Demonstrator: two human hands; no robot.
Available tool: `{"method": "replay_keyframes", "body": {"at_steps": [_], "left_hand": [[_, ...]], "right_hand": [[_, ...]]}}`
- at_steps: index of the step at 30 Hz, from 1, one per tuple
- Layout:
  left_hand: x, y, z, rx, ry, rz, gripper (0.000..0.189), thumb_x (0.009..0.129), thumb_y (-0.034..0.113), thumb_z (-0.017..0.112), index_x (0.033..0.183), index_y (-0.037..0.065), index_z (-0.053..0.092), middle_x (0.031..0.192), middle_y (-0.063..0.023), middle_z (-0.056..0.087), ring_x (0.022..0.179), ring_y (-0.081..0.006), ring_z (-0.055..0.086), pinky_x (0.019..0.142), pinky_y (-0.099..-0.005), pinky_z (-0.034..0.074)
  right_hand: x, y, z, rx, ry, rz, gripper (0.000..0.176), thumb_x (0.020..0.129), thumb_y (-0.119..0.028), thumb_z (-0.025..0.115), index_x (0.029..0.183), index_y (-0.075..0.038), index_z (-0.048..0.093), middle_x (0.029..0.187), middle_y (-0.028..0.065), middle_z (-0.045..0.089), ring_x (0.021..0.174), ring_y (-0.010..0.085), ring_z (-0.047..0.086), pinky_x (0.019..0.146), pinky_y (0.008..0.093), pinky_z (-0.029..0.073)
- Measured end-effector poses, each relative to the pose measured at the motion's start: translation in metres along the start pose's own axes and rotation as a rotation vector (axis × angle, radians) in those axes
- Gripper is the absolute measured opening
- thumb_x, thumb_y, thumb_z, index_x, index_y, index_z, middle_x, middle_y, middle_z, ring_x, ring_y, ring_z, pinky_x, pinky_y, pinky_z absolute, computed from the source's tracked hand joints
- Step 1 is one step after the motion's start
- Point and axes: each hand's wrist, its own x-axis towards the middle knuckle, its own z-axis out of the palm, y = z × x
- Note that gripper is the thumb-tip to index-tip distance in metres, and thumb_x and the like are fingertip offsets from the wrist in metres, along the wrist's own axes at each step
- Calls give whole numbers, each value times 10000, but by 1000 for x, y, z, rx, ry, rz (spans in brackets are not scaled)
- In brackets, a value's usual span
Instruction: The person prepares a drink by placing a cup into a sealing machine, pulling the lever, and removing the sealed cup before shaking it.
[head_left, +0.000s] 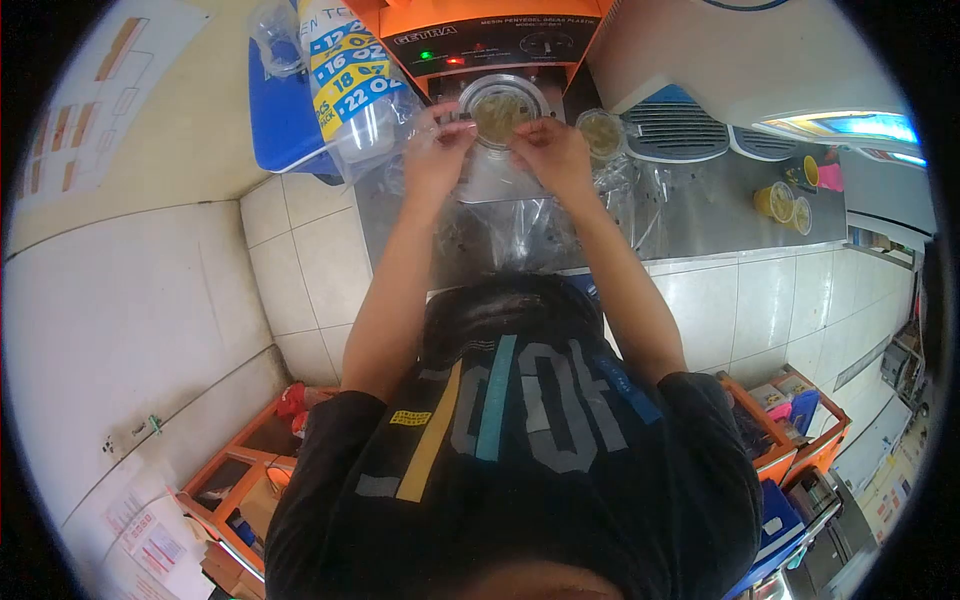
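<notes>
A plastic cup [503,117] with a pale yellowish-green drink sits in the round metal ring of an orange cup sealing machine [483,45]. On the cup's left side, my left hand [438,155] has its fingers bent in at the rim. From the right, my right hand [554,153] pinches at the rim with thumb and fingers pressed together. The fingertips partly cover the rim, so any film edge between them is too small to make out. Just right of the machine stands a second filled cup [600,133], near my right hand.
Clear plastic film [515,232] hangs over the counter's front edge. A bag of stacked cups [360,95] stands at the left beside a blue container [285,120]. Black drip grilles [678,130] lie to the right, with yellow drink cups [775,202] farther along the metal counter [700,205].
</notes>
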Motion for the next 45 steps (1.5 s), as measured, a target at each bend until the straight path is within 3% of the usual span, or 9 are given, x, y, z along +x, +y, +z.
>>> {"method": "replay_keyframes", "body": {"at_steps": [2,8,15,20,26,29,32,39,45], "left_hand": [[-3,13,-2,-228,1,-84,415,852,166,804,1204,34,627,968,-99,756,781,-139,706,671,-279,553],[-25,42,-4,215,-35,-171,481,873,167,804,1268,21,572,1084,-123,739,873,-123,696,706,-258,544],[-17,3,3,411,84,337,481,834,116,800,1281,56,633,999,-75,767,737,-147,714,716,-259,538],[-40,21,8,305,47,212,452,864,96,769,1297,123,641,934,-66,776,659,-145,703,697,-269,537],[-34,2,10,239,129,436,450,874,3,752,1285,45,572,917,-103,777,745,-87,699,669,-263,546],[-30,2,12,39,154,138,442,878,-7,753,1271,14,551,920,-107,770,781,-98,698,682,-237,545],[-33,18,15,-168,171,58,473,888,4,750,1307,3,531,926,-113,760,775,-101,691,682,-218,536],[-21,-19,11,311,142,354,394,877,55,761,1250,59,635,930,-60,773,731,-114,685,667,-259,523],[-31,-1,8,189,25,239,441,866,127,782,1279,81,634,958,-55,777,751,-149,699,724,-275,527]], "right_hand": [[4,6,0,-2,6,-1,160,862,-54,754,952,66,696,788,120,738,665,140,721,583,258,578],[4,12,2,-21,26,-35,181,855,-61,758,968,66,696,756,104,737,669,129,721,582,258,571],[-1,5,2,-18,54,-61,204,827,-87,782,958,54,712,779,121,749,687,142,731,610,271,570],[-3,2,-1,-198,102,-143,227,813,-100,786,961,57,718,780,123,751,686,149,732,632,268,561],[1,10,0,-47,71,-61,237,785,-105,782,948,56,722,764,133,744,685,160,736,623,282,566],[-2,0,-2,-100,46,-49,234,778,-94,779,952,54,727,763,136,743,684,162,737,623,288,571],[3,2,-1,-149,17,-56,235,777,-88,769,959,55,732,772,135,749,686,159,738,630,284,576],[0,-3,4,-187,6,-29,248,813,-105,762,987,64,719,784,120,752,684,131,724,620,258,561],[5,9,7,-3,35,29,207,791,-43,782,936,87,711,764,133,745,673,157,738,597,262,585]]}}
